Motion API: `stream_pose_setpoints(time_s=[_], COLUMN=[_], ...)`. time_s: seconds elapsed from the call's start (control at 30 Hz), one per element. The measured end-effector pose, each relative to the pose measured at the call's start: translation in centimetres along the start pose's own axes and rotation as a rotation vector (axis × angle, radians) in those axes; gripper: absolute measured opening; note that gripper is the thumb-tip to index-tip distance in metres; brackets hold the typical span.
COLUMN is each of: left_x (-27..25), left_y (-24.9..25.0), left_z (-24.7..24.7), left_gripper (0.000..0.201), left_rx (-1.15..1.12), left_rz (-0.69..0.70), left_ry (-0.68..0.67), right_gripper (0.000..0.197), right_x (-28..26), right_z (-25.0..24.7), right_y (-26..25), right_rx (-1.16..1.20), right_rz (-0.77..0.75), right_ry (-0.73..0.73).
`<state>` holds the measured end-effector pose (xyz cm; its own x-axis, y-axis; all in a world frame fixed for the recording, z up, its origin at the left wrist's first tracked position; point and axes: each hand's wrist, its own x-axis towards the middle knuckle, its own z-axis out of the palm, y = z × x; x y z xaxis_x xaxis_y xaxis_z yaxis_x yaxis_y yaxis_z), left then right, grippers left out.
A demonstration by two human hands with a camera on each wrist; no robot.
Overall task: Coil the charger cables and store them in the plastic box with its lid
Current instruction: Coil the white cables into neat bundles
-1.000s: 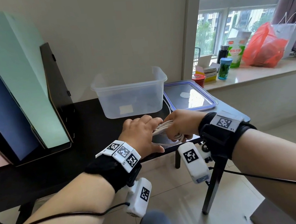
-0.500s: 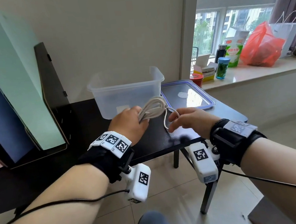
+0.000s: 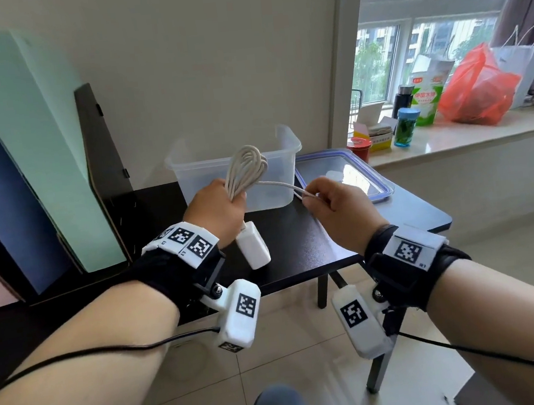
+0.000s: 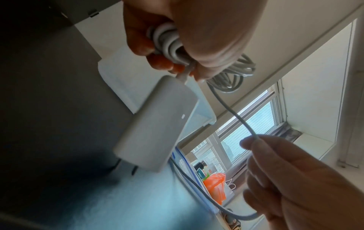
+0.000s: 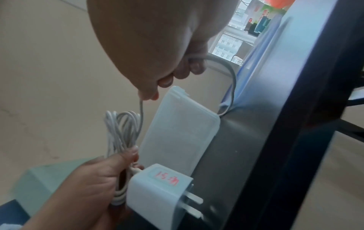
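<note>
Both hands hold a white charger cable above the black table, in front of the clear plastic box.

The smooth, round white cable (image 3: 245,168), gathered into long oval loops, stands up out of the left hand (image 3: 215,212), whose fingers curl tightly round the bundle; a white, rounded rectangular plug brick (image 3: 253,245) with metal prongs and red handwriting dangles below that fist. One loose strand runs across to the right hand (image 3: 339,209), pinched between thumb and fingertips. The translucent, rectangular plastic box (image 3: 270,182) sits open on the matte black table (image 3: 300,248); its blue-rimmed clear lid (image 3: 365,175) lies flat just beside it.
</note>
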<state>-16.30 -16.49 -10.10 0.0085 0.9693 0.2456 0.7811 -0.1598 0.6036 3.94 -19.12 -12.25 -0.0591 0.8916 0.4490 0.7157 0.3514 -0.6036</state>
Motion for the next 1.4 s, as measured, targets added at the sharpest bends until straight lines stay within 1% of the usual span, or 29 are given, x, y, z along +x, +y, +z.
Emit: stream_pose_setpoints(time_s=[0.1,0.27,0.33,0.4,0.47,0.57,0.63,0.7,0.73,0.83,0.93,1.03,1.1,1.13,1.23,1.3,1.4], left_x=[0.1,0.0,-0.1,-0.3,-0.6,-1.2,-1.5,-1.7,-1.8,-2.0,-2.2,-2.5,-2.6,-2.6,-2.2,-1.9,-1.5], left_y=[0.0,1.0,1.8,2.8,3.6,4.3,4.5,4.5,4.5,4.1,3.7,3.6,3.6,3.6,3.6,3.5,3.3], left_z=[-0.3,-1.2,-1.4,-1.5,-1.6,-1.8,-2.1,-2.6,-2.9,-3.3,-3.4,-3.1,-2.7,-2.6,-2.5,-2.4,-1.9], left_gripper=[0.027,0.024,0.024,0.023,0.023,0.023,0.030,0.037,0.037,0.030,0.028,0.021,0.014,0.014,0.028,0.033,0.038], left_rx=[0.081,0.321,0.385,0.437,0.496,0.547,0.547,0.511,0.489,0.447,0.331,0.184,0.118,0.074,-0.078,-0.092,-0.062], left_rz=[-0.042,-0.055,-0.036,-0.006,0.045,0.177,0.265,0.333,0.362,0.443,0.480,0.443,0.392,0.358,0.229,0.172,0.094], left_ry=[-0.028,-0.114,-0.154,-0.203,-0.250,-0.282,-0.293,-0.301,-0.302,-0.288,-0.239,-0.178,-0.162,-0.148,-0.091,-0.073,-0.065], right_gripper=[0.015,0.020,0.022,0.022,0.020,0.015,0.010,0.008,0.007,0.003,0.007,0.018,0.026,0.027,0.020,0.020,0.024], right_x=[0.3,1.4,2.0,2.9,3.8,4.8,5.2,5.4,5.4,5.2,5.0,4.6,4.1,3.9,3.2,3.0,2.7], right_z=[-0.7,-2.1,-2.7,-3.6,-4.5,-5.6,-5.9,-6.0,-5.8,-5.4,-4.5,-3.4,-3.1,-3.1,-3.0,-2.9,-2.9], right_y=[-1.2,-3.9,-5.2,-6.2,-6.9,-7.1,-6.6,-5.9,-5.5,-4.6,-3.6,-3.3,-3.4,-3.4,-3.5,-3.6,-4.5], right_rx=[-0.086,-0.188,-0.234,-0.268,-0.280,-0.236,-0.182,-0.111,-0.081,0.051,0.145,0.242,0.223,0.192,0.089,0.024,-0.218], right_rz=[-0.145,-0.405,-0.472,-0.505,-0.489,-0.442,-0.333,-0.212,-0.175,-0.083,-0.016,0.006,0.021,0.027,0.024,0.011,-0.066], right_ry=[0.042,0.046,0.054,0.079,0.089,0.062,0.047,0.003,-0.026,-0.103,-0.174,-0.184,-0.206,-0.214,-0.268,-0.315,-0.361])
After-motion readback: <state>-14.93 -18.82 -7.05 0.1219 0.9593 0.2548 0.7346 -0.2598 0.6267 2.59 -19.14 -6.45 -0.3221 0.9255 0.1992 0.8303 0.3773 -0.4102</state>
